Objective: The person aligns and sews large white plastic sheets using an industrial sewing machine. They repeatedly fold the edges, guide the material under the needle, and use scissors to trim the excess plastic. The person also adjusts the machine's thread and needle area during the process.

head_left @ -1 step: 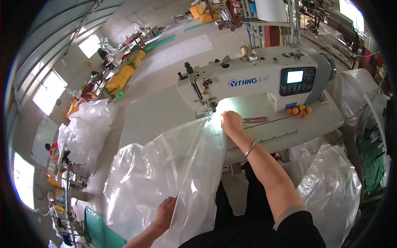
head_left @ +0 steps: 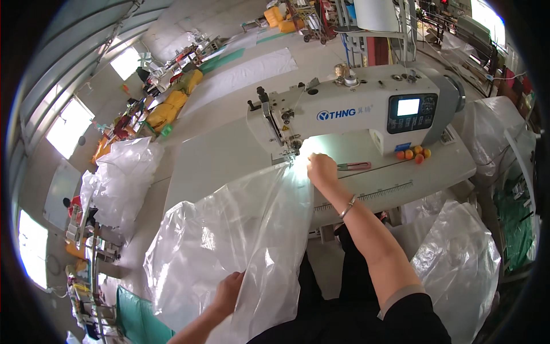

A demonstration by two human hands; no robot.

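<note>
A large sheet of clear plastic film (head_left: 229, 241) hangs from the sewing machine's needle area down over my lap. Its upper corner lies under the presser foot (head_left: 293, 155) of the white sewing machine (head_left: 344, 109). My right hand (head_left: 322, 171) is closed at the sheet's edge, just right of the lit needle; glare partly hides the fingertips. Lower down, my left hand (head_left: 230, 289) is closed on a fold of the film, its fingertips partly covered by it. Beside my right hand, thread snips (head_left: 355, 166) with a pinkish handle lie on the machine table (head_left: 200, 155).
Several small orange-red fruits (head_left: 419, 159) sit by the machine's base at right. More clear plastic (head_left: 458, 264) is heaped beside my right arm, and another plastic bundle (head_left: 123, 178) stands at left. Yellow sacks (head_left: 166, 109) lie farther off. A thread cone (head_left: 375, 14) stands behind the machine.
</note>
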